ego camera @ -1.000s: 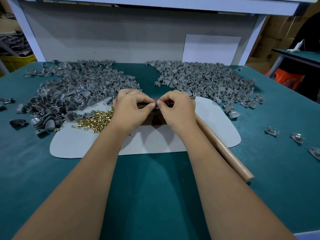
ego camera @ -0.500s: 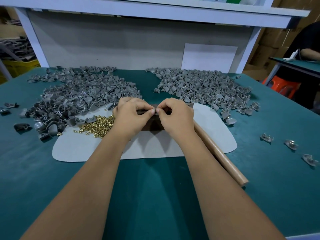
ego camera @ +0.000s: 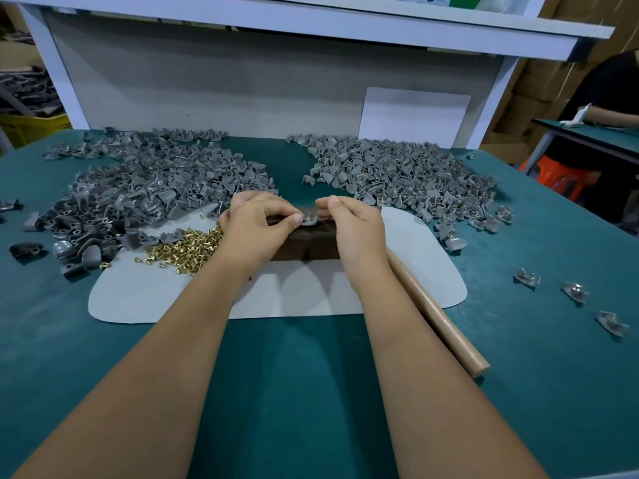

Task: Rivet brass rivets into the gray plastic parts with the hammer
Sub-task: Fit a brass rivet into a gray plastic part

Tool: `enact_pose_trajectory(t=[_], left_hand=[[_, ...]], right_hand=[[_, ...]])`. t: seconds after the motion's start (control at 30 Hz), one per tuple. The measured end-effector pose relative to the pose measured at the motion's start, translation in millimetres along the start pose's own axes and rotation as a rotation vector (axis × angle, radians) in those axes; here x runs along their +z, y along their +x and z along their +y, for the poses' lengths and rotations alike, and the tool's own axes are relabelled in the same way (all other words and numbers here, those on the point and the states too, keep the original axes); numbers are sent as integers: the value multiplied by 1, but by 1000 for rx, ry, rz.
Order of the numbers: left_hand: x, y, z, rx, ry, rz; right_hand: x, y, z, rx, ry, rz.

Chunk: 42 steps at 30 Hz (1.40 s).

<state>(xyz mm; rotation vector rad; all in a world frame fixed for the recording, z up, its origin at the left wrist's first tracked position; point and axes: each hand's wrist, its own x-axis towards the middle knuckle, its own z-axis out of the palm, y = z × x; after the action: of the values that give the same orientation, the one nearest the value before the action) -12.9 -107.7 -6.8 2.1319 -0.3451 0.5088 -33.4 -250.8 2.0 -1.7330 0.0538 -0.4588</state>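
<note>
Now the hands have drawn slightly apart over the dark block [ego camera: 304,242]. The left hand [ego camera: 257,221] pinches a small gray part [ego camera: 308,220] on the block's top, a brass rivet standing in it; the right hand [ego camera: 349,219] hovers just beside, fingers curled, and whether it touches the part cannot be told. The rivet looks seated, so hammering likely comes next. The hammer's smooth wooden handle [ego camera: 439,312] lies right of the block. Shiny rivets [ego camera: 183,248] lie heaped left of it; matte, curved parts [ego camera: 145,191] are piled behind.
</note>
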Motion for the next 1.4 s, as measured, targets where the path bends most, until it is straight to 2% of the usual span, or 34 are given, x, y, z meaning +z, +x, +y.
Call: enact_pose_trajectory(t=[0.33, 0.7, 1.0, 1.4], left_hand=[[0, 1, -1, -15, -17, -14], [0, 2, -4, 70, -8, -13], [1, 7, -9, 106, -27, -40], [3, 3, -5, 89, -28, 0]], right_hand=[[0, 4, 2, -3, 6, -18], [3, 7, 0, -207, -392, -76], [7, 8, -5, -116, -483, -50], [9, 6, -12, -76, -564, -37]])
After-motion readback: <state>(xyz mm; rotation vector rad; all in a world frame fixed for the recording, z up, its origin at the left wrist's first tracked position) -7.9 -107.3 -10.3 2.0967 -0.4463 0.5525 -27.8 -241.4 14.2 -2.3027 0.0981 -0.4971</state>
